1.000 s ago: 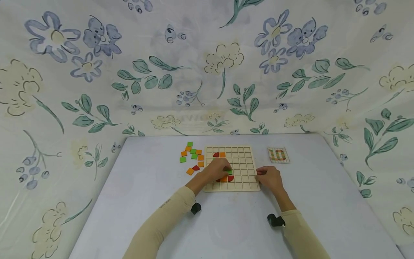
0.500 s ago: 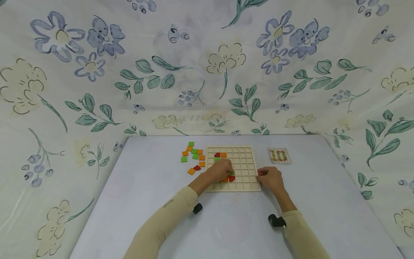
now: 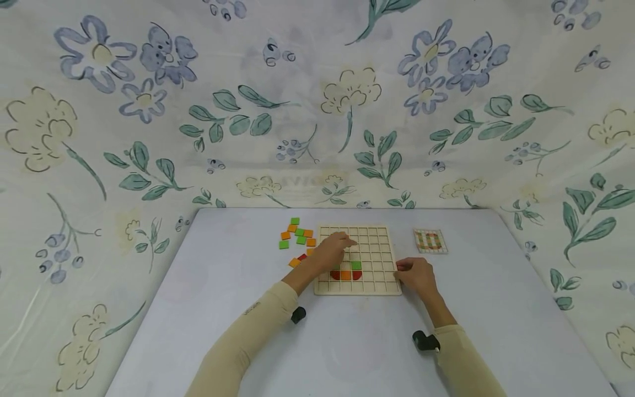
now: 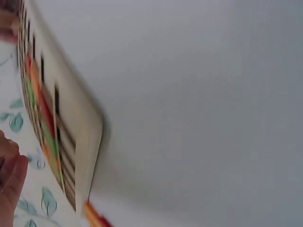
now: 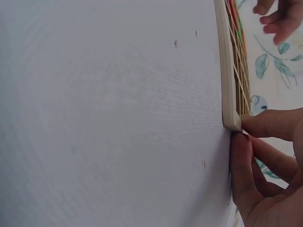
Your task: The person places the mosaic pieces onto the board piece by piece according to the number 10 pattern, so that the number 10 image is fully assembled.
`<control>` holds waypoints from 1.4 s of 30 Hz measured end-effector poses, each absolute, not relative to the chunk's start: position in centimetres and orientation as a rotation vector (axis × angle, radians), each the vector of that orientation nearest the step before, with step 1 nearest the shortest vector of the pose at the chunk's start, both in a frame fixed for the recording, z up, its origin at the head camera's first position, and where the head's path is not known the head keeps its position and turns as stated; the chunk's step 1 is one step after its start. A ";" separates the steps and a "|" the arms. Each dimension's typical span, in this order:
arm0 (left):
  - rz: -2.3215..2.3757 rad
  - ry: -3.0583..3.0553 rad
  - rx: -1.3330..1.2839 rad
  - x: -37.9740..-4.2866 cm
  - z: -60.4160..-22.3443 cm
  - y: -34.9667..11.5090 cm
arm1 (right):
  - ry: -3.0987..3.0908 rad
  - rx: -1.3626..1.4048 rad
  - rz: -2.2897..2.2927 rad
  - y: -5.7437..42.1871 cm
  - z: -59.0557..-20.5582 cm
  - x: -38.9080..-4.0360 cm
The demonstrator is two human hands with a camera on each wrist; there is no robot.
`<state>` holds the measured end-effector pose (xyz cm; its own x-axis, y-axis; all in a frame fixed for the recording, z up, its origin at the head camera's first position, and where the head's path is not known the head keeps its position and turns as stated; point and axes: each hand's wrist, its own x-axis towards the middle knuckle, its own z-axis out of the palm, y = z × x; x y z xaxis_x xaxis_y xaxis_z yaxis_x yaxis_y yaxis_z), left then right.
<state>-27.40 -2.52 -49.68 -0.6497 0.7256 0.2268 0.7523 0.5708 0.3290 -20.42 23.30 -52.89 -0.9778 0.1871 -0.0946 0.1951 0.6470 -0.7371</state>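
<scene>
A pale wooden grid board lies on the table. Its front part holds a row of a red, an orange and another red tile, with a green tile behind the right-hand red one. My left hand is over the board's left half with loosely bent fingers, nothing seen in them, and covers some tiles. In the right wrist view, the left hand's fingers hang above the grid. My right hand pinches the board's right edge near the front corner, thumb and fingers right at the wood.
Loose green, orange and red tiles lie scattered left of the board. A checkered pattern card lies to its right. Flowered cloth rises behind the white table.
My left hand has let go of the green tile, now lying in the grid, and has lifted away toward the back of the board. The right hand stays at the board's edge.
</scene>
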 end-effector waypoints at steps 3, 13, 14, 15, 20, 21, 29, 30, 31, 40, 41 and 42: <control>-0.675 -2.759 -1.177 -28.7 -48.9 -3.9 | 2.851 0.325 -1.268 23.4 -53.0 -20.4; -0.681 -3.021 -0.925 -30.4 -49.0 -8.2 | 2.837 0.332 -1.282 23.3 -53.1 -20.5; -0.667 -3.026 -0.922 -30.4 -49.3 -8.5 | 2.836 0.329 -1.286 23.2 -53.1 -20.5; -0.655 -3.036 -0.914 -30.4 -49.5 -8.8 | 2.838 0.326 -1.288 23.2 -53.2 -20.5; -0.635 -3.120 -0.864 -30.0 -50.5 -9.9 | 2.830 0.325 -1.292 23.1 -53.2 -20.6; -0.643 -3.127 -0.858 -29.9 -50.6 -10.0 | 2.830 0.323 -1.292 23.0 -53.2 -20.6; -0.698 -3.125 -0.816 -29.6 -50.8 -10.1 | 2.839 0.301 -1.310 23.4 -53.2 -20.4; -0.700 -3.133 -0.795 -29.6 -50.9 -10.0 | 2.839 0.299 -1.311 23.4 -53.2 -20.4; -0.705 -3.139 -0.776 -29.6 -50.9 -10.0 | 2.836 0.302 -1.313 23.4 -53.2 -20.4; -0.718 -3.138 -0.719 -29.5 -51.5 -10.0 | 2.811 0.346 -1.317 23.3 -53.2 -20.3; -0.728 -3.127 -0.713 -29.5 -51.4 -10.0 | 2.815 0.338 -1.324 23.3 -53.2 -20.3; -0.739 -3.114 -0.711 -29.5 -51.2 -9.9 | 2.820 0.330 -1.330 23.3 -53.1 -20.4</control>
<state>-29.47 -9.93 -51.25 -0.8970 0.4409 -0.0322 0.3794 0.8052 0.4558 -20.36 23.29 -53.13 -0.9778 0.1867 -0.0951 0.1921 0.6177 -0.7626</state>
